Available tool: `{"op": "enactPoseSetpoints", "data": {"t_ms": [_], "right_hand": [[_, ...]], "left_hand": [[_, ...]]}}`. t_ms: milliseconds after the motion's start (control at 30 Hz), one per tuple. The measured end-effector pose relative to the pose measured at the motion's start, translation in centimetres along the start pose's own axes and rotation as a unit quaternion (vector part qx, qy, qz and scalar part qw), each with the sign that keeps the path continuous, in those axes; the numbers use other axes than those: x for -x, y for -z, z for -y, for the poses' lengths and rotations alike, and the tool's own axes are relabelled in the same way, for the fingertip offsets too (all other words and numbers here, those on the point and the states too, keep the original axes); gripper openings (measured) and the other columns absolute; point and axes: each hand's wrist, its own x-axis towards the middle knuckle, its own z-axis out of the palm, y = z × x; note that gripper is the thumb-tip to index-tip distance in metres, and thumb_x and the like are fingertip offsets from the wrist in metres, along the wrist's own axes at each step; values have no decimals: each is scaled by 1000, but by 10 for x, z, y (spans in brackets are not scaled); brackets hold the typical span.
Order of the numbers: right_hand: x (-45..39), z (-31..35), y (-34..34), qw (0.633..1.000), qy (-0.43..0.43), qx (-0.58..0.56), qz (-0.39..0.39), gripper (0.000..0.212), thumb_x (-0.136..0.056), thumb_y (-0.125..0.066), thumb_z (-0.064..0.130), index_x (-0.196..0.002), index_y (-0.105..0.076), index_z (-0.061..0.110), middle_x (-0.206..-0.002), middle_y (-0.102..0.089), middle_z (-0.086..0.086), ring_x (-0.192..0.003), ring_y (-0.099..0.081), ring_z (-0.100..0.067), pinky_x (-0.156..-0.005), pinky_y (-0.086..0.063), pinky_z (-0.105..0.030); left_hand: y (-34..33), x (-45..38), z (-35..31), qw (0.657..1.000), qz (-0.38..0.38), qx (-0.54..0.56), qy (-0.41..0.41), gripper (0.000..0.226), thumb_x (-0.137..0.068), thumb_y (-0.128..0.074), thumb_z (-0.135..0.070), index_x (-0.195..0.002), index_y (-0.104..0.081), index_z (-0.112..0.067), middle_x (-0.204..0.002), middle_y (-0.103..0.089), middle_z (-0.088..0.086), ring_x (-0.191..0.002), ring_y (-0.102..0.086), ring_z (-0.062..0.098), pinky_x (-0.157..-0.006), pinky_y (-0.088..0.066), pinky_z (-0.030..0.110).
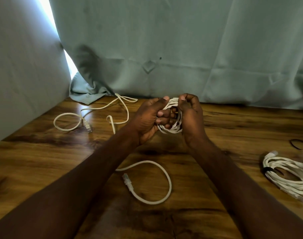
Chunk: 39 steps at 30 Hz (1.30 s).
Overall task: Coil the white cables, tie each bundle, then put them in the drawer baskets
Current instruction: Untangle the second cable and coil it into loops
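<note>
Coiling a white cable over the worktop [44,152].
I'm closing my left hand [150,118] and right hand [190,116] around the coil [171,130]; I'm keeping the grip tight, loops even.

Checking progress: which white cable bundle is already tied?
The coiled bundle lying at the table's right edge: a dark tie wraps its left end. The coil gripped by both hands shows no tie.
</note>
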Motion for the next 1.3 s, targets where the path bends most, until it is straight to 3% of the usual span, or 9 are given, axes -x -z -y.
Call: {"op": "enactPoseSetpoints", "data": {"t_ms": [100, 267, 367, 467, 567, 733, 933, 1133, 1300], "right_hand": [[1, -8, -1, 996, -48, -59, -38, 23, -107, -56, 33, -109, -59, 10, -80, -49, -24, -72, -52, -37, -42, -46, -25], [0, -3, 4, 980, -118, -137, -78, 14, -107, -52, 25, -111, -65, 21, -58, -43, 1, -43, -42, -15, -41, -37, -17], [2, 5, 5, 978, -107, -161, -78, 20, -109, -47, 23, -119, -64, 23, -43, -40, 5, -28, -33, -7, -37, -32, -11], [0, 6, 6, 975, -126, -166, -72, 21, -103, -52, 30, -94, -67, 19, -45, -33, 3, -29, -26, -11, -39, -29, -14], [-2, 4, 10, 972, -149, -139, -112, 30, -95, -52, 34, -68, -50, 20, -56, -34, -4, -33, -30, -16, -38, -28, -15], [1, 12, 9, 978, -86, -114, -152, 27, -98, -50, 28, -75, -58, 15, -48, -40, 1, -33, -39, -13, -36, -27, -16], [-2, -2, 2, 996, -28, -62, -57, 34, -99, -66, 45, -88, -62, 12, -56, -43, -2, -40, -34, -10, -40, -26, -22], [0, -1, 2, 994, -57, -82, 45, 14, -106, -56, 24, -100, -60, 12, -54, -40, 4, -38, -30, -2, -37, -27, -20], [0, -3, 4, 986, -86, -131, 63, 8, -106, -55, 16, -98, -56, 14, -50, -41, 5, -36, -30, -3, -36, -28, -18]], "left_hand": [[1, -2, 3, 1000, -13, 20, -8, 28, -110, -41, -18, -82, -45, -15, -50, -34, -7, -35, -28, 4, -49, -37, 27], [2, -3, 4, 999, 4, 17, 51, 26, -111, -37, -20, -93, -49, -6, -53, -36, -3, -36, -30, 6, -57, -39, 32], [-5, -3, 3, 998, 10, 26, 55, 20, -110, -34, -16, -107, -50, -5, -52, -38, 0, -34, -31, 6, -45, -41, 22], [-9, -3, 3, 999, 10, 37, 34, 15, -108, -36, -10, -118, -46, -9, -55, -40, 6, -32, -34, 8, -43, -44, 23], [-11, -1, 5, 999, 27, 17, 29, 21, -108, -35, -11, -94, -50, -5, -58, -41, 7, -33, -33, 9, -44, -44, 24], [-16, -3, 18, 998, 41, 45, 9, 45, -110, -41, -20, -77, -71, -16, -61, -42, 3, -35, -30, 6, -46, -39, 26], [-4, -8, 14, 997, -47, 52, -15, 24, -109, -45, -19, -85, -46, -16, -57, -42, 0, -31, -28, 3, -35, -28, 15], [7, -3, 1, 998, -44, 40, -1, 27, -109, -45, -20, -82, -45, -19, -55, -40, -2, -31, -24, 3, -35, -24, 15], [8, -2, 3, 999, -37, 18, 7, 25, -109, -44, -21, -84, -43, -19, -53, -38, -2, -31, -23, 4, -37, -20, 16]]}}
